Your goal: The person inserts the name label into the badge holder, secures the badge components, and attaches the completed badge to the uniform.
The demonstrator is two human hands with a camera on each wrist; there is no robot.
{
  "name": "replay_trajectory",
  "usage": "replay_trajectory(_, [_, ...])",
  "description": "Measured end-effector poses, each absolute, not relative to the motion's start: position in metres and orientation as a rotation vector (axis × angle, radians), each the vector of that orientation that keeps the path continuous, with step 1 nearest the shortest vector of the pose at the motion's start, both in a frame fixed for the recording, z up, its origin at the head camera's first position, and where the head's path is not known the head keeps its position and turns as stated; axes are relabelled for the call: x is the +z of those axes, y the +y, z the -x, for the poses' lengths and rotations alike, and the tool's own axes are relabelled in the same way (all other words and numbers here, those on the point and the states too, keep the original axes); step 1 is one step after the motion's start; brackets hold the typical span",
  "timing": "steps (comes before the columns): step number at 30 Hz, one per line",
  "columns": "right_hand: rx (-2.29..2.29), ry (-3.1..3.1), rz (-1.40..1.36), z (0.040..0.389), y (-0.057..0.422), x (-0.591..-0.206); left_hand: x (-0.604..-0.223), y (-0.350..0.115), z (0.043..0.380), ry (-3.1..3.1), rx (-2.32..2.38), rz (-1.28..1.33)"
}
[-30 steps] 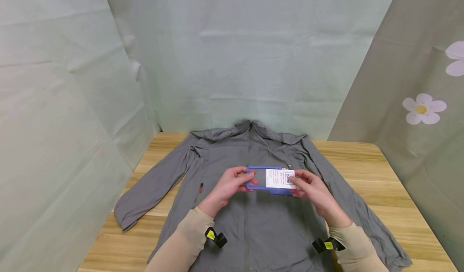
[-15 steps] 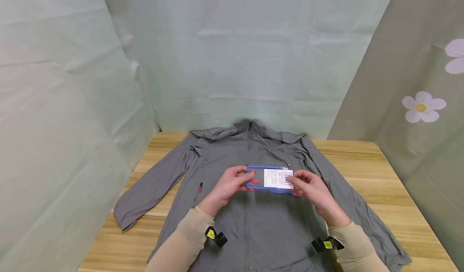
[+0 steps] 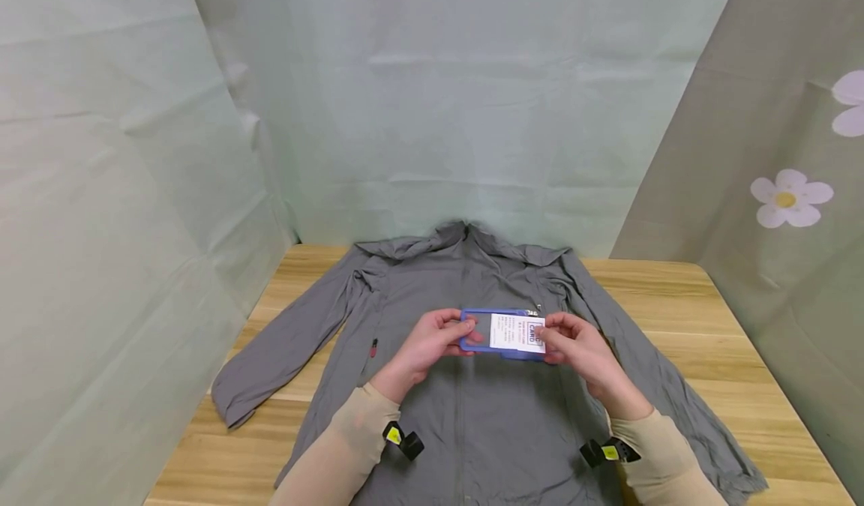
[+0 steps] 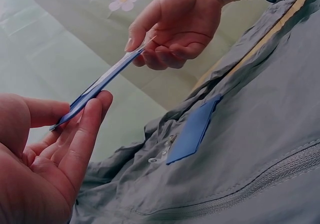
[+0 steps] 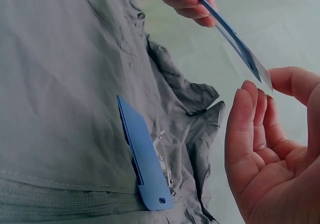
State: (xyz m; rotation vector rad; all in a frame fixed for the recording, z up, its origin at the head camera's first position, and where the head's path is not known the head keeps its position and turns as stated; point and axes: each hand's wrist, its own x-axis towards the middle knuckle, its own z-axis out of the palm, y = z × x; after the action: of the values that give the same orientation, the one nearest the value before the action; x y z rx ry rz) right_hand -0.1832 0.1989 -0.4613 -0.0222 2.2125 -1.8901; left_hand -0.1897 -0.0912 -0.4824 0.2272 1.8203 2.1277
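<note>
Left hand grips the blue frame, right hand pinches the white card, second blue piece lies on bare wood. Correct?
One error: where the second blue piece lies. It is on the grey jacket, as the right wrist view shows. The rest stands: left hand grips the blue frame, right hand pinches the white card.

Card [image 3: 512, 333]: we see white, with dark print and a purple-blue boxed word.
Card holder [image 3: 484, 326]: blue frame round a clear window.
Jacket [image 3: 506, 423]: solid grey, with a grey zip [image 4: 267, 178].
Flat piece [image 5: 146, 159]: plain blue on the side we see.
Zip pull [image 3: 373, 350]: red, with a black top.
Person's sleeves [image 3: 340, 450]: plain beige.
Wrist straps [image 3: 410, 447]: black, each with a yellow-green patch [image 3: 394, 435].
Table [image 3: 675, 318]: light yellow-brown, striped with wood grain.
Back sheet [image 3: 459, 101]: pale grey-green.
Side sheet [image 3: 729, 131]: grey-brown, patterned with pinkish-white flowers [image 3: 791, 199]; we see one yellow centre.
</note>
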Motion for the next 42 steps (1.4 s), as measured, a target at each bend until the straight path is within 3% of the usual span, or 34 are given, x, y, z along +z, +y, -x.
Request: replay_trajectory(42, [-1.84, 2.229, 0.02, 0.181, 0.1942, -0.4615, -0.4849, -0.0833, 0.1863, 1.813, 2.111, -0.229])
